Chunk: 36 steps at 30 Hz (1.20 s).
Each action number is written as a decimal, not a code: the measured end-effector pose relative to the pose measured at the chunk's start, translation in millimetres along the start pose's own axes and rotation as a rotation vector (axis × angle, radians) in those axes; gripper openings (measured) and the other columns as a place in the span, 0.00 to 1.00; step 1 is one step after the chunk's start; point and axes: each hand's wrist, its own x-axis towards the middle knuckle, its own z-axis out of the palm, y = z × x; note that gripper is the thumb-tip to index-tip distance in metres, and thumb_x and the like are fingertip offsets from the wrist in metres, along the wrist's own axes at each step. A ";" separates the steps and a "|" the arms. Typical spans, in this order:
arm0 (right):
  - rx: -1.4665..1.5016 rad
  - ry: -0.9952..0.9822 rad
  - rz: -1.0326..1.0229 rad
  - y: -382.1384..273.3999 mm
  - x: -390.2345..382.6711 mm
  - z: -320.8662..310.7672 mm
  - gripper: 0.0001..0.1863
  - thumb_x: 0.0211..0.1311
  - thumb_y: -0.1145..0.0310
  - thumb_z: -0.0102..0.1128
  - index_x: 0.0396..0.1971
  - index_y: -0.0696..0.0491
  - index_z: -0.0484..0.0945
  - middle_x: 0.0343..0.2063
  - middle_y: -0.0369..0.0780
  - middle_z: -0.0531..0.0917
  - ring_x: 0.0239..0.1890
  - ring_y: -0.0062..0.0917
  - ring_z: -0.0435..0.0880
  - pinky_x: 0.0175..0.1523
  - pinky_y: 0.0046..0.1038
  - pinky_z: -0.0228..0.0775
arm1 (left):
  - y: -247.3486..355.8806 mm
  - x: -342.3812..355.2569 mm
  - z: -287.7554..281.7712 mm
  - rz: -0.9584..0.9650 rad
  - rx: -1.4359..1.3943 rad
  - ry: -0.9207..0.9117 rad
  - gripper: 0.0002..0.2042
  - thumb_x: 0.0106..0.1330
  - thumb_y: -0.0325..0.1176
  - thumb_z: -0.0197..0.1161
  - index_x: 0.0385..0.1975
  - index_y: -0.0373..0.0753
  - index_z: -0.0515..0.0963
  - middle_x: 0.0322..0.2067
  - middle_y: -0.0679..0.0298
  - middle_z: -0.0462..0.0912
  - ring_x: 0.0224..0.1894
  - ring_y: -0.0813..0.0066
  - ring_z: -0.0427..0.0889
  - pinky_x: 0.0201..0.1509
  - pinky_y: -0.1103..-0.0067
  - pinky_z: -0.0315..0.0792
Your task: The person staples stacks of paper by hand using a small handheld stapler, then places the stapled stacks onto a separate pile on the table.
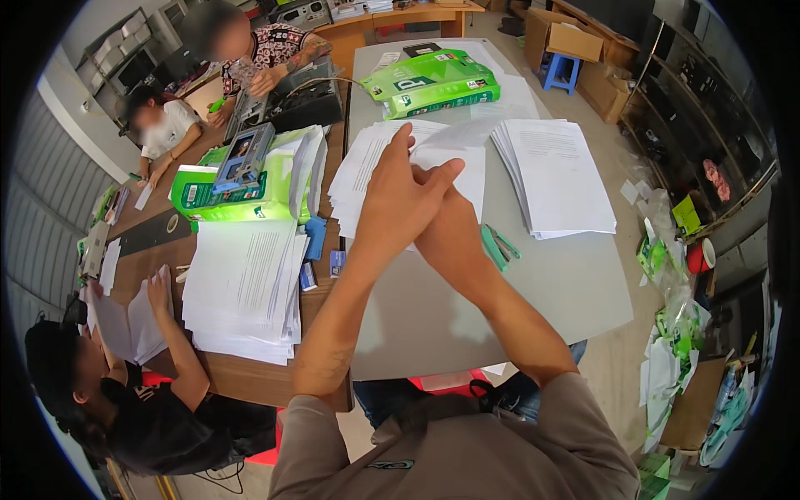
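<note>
My two hands cross over a stack of printed sheets (350,179) on the grey table. My left hand (392,187) lies over the right one, its thumb spread away from its raised fingers. Beneath it is my right hand (450,218), whose fingers are mostly hidden, so I cannot tell whether it grips paper. Just beyond the hands, a lifted sheet (467,133) curves toward the right. A second stack of printed sheets (560,175) lies to the right. Close to my right wrist rests a green stapler (498,247).
A green paper package (442,83) lies at the table's far end. On the brown table (329,333) at left are another paper stack (242,287), small blue boxes (308,276) and a green package (229,193). Several people work there. Shelving (692,108) stands at right.
</note>
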 end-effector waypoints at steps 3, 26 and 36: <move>-0.033 -0.004 -0.148 -11.9 -2.7 -10.5 0.20 0.51 0.80 0.60 0.47 0.64 0.75 0.41 0.51 0.78 0.34 0.46 0.83 0.31 0.40 0.78 | 23.8 2.3 -15.8 -0.136 0.007 -0.062 0.21 0.68 0.40 0.61 0.53 0.28 0.74 0.43 0.45 0.82 0.48 0.52 0.81 0.51 0.68 0.74; 0.763 0.080 0.598 13.6 -78.6 -95.2 0.23 0.58 0.72 0.71 0.52 0.60 0.75 0.45 0.40 0.82 0.49 0.26 0.79 0.55 0.30 0.71 | -39.2 -120.4 -22.6 -0.191 -0.836 -0.061 0.18 0.74 0.40 0.59 0.53 0.32 0.76 0.45 0.66 0.82 0.46 0.82 0.77 0.52 0.82 0.70; 0.599 0.065 0.522 21.9 -113.6 -88.0 0.17 0.59 0.75 0.69 0.47 0.60 0.78 0.43 0.39 0.83 0.46 0.25 0.80 0.53 0.27 0.71 | -37.9 -141.6 -11.8 -0.237 -0.659 -0.099 0.18 0.73 0.39 0.60 0.54 0.32 0.74 0.47 0.63 0.81 0.49 0.75 0.76 0.55 0.76 0.70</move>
